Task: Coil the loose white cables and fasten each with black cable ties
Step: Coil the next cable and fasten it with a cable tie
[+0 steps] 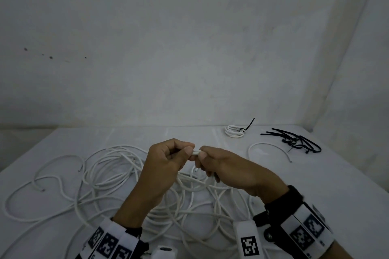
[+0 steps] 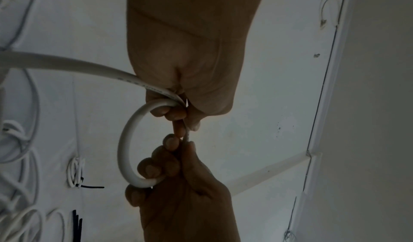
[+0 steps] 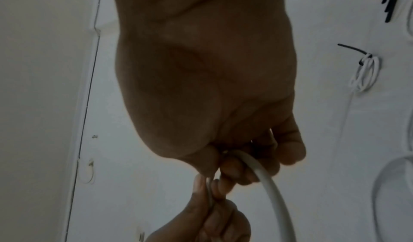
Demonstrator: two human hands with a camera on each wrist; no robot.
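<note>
Grip: left hand [image 1: 166,160] and right hand [image 1: 223,166] both pinch one white cable [image 2: 127,150], fingertips nearly touching.
Cable: arcs as a loop between both grips, above the table's [image 1: 147,134] near-edge tangle [image 1: 109,174].
Far right corner: tied coil [image 1: 234,131], loose black ties [image 1: 294,139].

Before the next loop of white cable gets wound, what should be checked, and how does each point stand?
1. Left hand pinches the white cable: ok.
2. Right hand grips the same cable: ok.
3. First loop formed between the hands, seen from the left wrist: ok.
4. Trailing length free of the loose cable pile: cannot tell.
5. Spare black cable ties at the table's far right: ok.
6. Finished tied coil lies apart from the pile: ok.
</note>
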